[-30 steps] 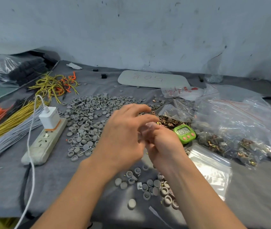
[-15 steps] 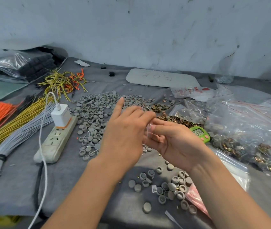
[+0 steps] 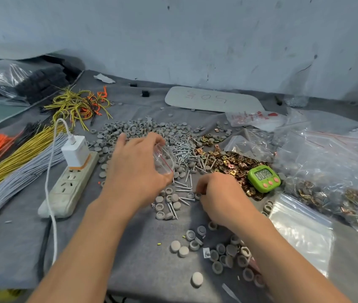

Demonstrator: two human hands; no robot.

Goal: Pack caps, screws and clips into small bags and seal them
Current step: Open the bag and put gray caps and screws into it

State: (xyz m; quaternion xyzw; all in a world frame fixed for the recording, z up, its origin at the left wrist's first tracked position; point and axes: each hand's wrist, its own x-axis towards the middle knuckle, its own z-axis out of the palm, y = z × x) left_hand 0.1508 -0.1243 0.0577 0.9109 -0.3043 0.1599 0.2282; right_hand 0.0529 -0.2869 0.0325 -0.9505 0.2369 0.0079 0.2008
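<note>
My left hand (image 3: 136,169) holds a small clear bag (image 3: 163,159), fingers curled round it, just over the left edge of the screws (image 3: 184,153), which lie heaped between the grey caps (image 3: 143,127) and the brass clips (image 3: 230,160). My right hand (image 3: 219,193) is down on the grey cloth (image 3: 20,248) near the green timer (image 3: 263,178), its curled fingertips among loose screws and caps. I cannot tell whether they pinch one.
</note>
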